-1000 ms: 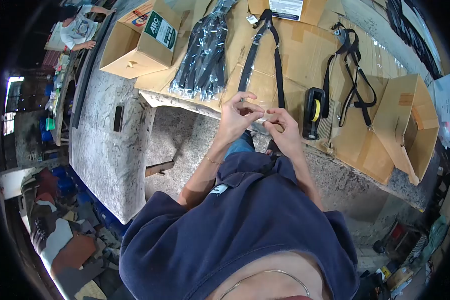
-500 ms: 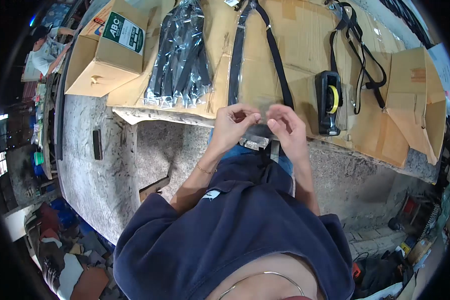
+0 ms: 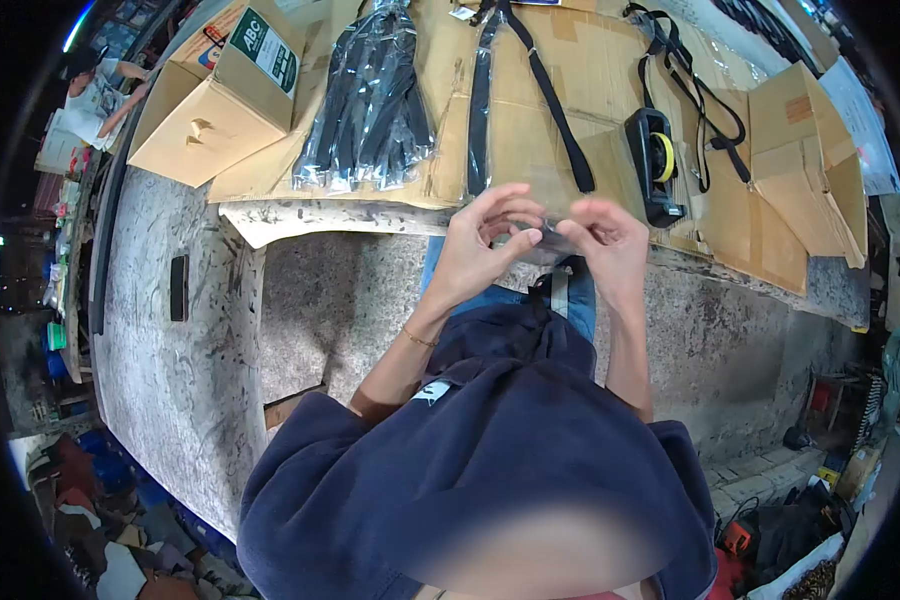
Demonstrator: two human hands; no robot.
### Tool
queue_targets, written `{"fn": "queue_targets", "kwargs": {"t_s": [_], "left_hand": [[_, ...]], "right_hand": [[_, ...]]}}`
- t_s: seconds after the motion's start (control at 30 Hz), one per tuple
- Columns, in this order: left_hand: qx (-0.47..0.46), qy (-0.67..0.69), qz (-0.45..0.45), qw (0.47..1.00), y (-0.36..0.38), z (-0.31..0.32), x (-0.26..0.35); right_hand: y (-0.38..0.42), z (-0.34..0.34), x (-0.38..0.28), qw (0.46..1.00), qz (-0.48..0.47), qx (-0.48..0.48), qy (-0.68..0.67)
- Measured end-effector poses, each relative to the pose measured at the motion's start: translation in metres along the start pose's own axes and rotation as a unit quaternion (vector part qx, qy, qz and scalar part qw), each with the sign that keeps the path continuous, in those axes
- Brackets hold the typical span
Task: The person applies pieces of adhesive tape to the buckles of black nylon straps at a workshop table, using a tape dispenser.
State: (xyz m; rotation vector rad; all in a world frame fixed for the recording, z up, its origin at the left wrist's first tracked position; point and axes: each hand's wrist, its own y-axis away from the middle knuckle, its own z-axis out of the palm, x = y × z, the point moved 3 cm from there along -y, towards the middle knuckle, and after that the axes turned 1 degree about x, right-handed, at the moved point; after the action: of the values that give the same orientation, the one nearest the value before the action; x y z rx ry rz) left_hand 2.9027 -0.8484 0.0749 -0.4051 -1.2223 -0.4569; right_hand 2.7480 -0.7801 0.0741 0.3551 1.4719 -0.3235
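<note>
Both hands are in front of my body at the near edge of the cardboard-covered table. My left hand (image 3: 487, 248) has its thumb and fingers curled onto a thin, clear plastic bag (image 3: 542, 250). My right hand (image 3: 610, 248) pinches the bag's other side, its fingertips slightly blurred. The bag is crumpled and see-through, so its outline is hard to follow. Just beyond the hands lie black elastic straps (image 3: 548, 95), spread in an upside-down V. To the right of them stands a black tape dispenser (image 3: 653, 168) with a yellow-cored roll.
Bagged black straps (image 3: 365, 110) lie to the left, beside an open carton (image 3: 210, 125). On the right are a loose black strap (image 3: 705, 105) and another open carton (image 3: 805, 160). A dark phone-like object (image 3: 179, 288) rests on the side table. A person (image 3: 95, 100) works at far left.
My hands have moved slightly right and the fingers of my left hand are more spread. The clear plastic between them shows better. The whole view has shifted a little.
</note>
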Motion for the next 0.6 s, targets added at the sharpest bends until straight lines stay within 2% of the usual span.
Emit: {"fn": "queue_targets", "kwargs": {"t_s": [0.17, 0.23, 0.3, 0.37, 0.4, 0.47, 0.53, 0.6], "left_hand": [[-0.013, -0.043, 0.019, 0.999, 0.003, 0.005, 0.000], [0.012, -0.011, 0.055, 0.998, 0.007, 0.004, -0.001], [0.021, -0.015, 0.063, 0.998, 0.011, 0.002, 0.001], [0.033, -0.019, 0.072, 0.997, 0.015, -0.003, 0.004], [0.045, -0.002, 0.058, 0.997, 0.017, -0.007, 0.004], [0.057, 0.015, 0.043, 0.997, 0.024, -0.009, 0.005], [0.052, 0.119, 0.035, 0.991, 0.027, -0.004, 0.011], [0.037, 0.103, 0.027, 0.994, 0.027, -0.002, 0.010]], "right_hand": [[0.020, 0.003, -0.002, 0.999, -0.040, -0.029, -0.003], [0.029, 0.013, -0.005, 0.991, -0.090, -0.054, -0.080], [0.032, 0.014, 0.026, 0.991, -0.074, -0.046, -0.097], [0.040, 0.012, 0.043, 0.995, 0.013, -0.085, -0.060], [0.045, 0.016, 0.032, 0.998, -0.006, -0.048, -0.044], [0.049, 0.018, 0.031, 0.998, -0.007, -0.046, -0.049], [0.052, 0.018, 0.031, 0.998, -0.011, -0.042, -0.054], [0.055, 0.018, 0.035, 0.999, -0.028, -0.036, 0.001]]}}
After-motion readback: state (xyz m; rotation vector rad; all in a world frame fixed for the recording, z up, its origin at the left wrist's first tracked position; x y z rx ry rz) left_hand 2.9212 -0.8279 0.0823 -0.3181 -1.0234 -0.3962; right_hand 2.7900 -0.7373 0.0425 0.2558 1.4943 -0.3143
